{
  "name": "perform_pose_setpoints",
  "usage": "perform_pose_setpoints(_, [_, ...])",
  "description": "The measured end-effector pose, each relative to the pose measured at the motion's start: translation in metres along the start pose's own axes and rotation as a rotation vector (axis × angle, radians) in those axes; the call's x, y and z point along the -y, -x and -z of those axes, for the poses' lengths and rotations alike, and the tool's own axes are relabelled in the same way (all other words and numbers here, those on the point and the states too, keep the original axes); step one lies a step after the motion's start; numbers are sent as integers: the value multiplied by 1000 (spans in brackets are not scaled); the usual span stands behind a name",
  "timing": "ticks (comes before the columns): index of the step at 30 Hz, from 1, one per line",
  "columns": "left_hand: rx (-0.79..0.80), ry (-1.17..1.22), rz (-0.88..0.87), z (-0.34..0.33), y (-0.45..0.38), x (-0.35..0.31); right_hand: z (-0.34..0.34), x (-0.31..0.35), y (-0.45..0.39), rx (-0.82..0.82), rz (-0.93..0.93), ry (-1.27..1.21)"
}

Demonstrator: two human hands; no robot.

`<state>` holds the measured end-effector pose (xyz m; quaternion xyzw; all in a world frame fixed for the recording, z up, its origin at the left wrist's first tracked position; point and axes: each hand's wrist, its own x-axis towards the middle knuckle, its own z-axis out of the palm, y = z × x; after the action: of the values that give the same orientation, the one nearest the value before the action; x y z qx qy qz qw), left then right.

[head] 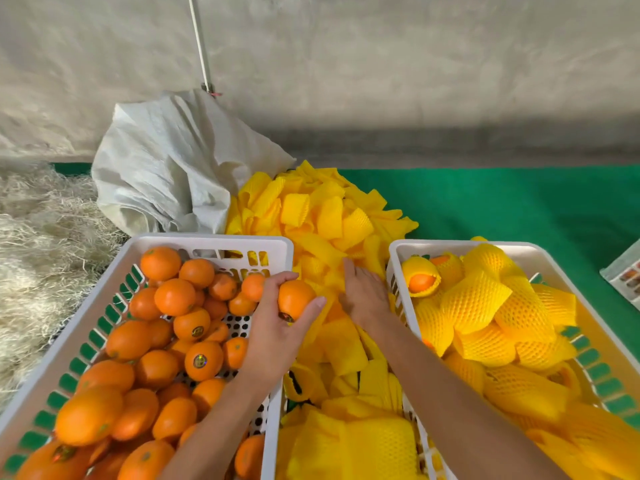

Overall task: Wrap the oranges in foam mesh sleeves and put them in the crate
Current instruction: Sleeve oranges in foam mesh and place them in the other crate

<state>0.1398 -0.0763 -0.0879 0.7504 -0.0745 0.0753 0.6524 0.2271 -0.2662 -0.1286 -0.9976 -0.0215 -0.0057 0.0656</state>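
An orange is gripped in the left hand, fingers and thumb curled around it, a small sticker seen on its lower side. It is held just above the right rim of the white crate of bare oranges, which lies under and to the left of that hand.

The right hand is laid palm down, fingers straight and together, fingertips touching the pile of yellow foam mesh sleeves. Whether a sleeve is pinched beneath it cannot be told. The pile spreads ahead of both hands and runs back between the forearms.

To the right of the right hand, a second white crate is seen, filled with wrapped oranges; one at its near-left corner shows orange peel through an open sleeve end.

Beyond the left hand, a crumpled white sack is noted. A green mat lies beyond the right hand. Dry straw is seen far left.
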Motion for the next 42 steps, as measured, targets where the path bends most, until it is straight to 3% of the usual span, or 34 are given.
perform_pose_setpoints(3, [3,-19,-33,0,-1,0,12,4,10,-109,-3,-131])
perform_pose_setpoints(9, [119,-206,-229,-3,-6,6,28,14,63,-405,-104,-721])
perform_pose_setpoints(15, [-14,15,-14,-3,-7,-7,37,16,91,-372,2,-1172])
perform_pose_setpoints(18, [-34,131,78,-2,-9,-19,42,24,95,-307,77,-1243])
perform_pose_setpoints(28, [40,146,104,5,-9,-14,50,36,99,-297,95,-1338])
perform_pose_setpoints(32, [155,249,114,14,-11,-14,54,42,105,-158,26,-1518])
perform_pose_setpoints(35, [155,286,114,16,-13,-15,56,42,106,-89,47,-1534])
perform_pose_setpoints(42, [45,201,122,4,-11,-17,49,39,106,-240,99,-1312])
